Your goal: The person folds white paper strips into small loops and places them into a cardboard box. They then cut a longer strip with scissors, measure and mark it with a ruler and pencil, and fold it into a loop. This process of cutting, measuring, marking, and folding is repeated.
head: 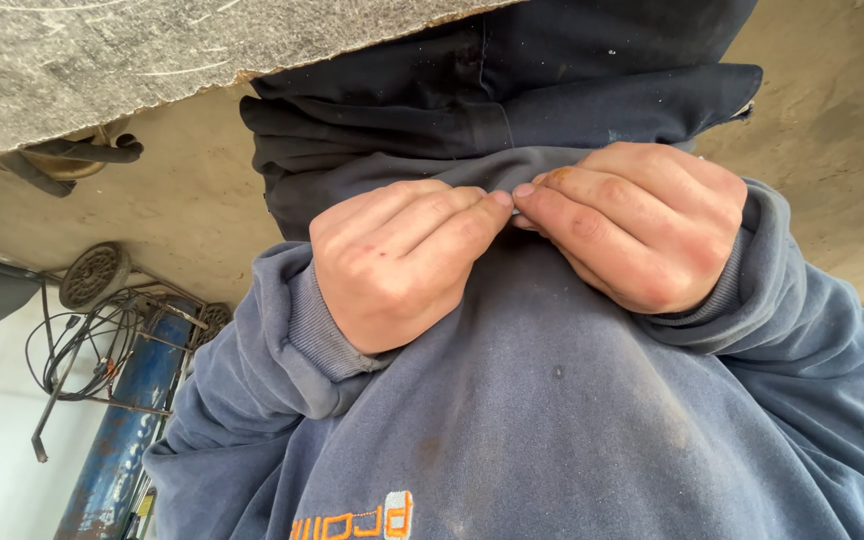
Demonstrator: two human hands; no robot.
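Pinching the hem of the blue sweatshirt point(552, 400) at the waist, the left hand point(397, 260) and right hand point(642, 225) meet fingertip to fingertip; such a shallow grip could let the fabric slip free.

Workshop: gas cylinder point(117, 440), concrete floor point(832, 120).

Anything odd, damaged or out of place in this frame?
Mostly wear and dirt: the blue sweatshirt has dark spots and smudges, and the right hand has an orange-stained fingertip. Both it and the left hand pinch the sweatshirt's hem.
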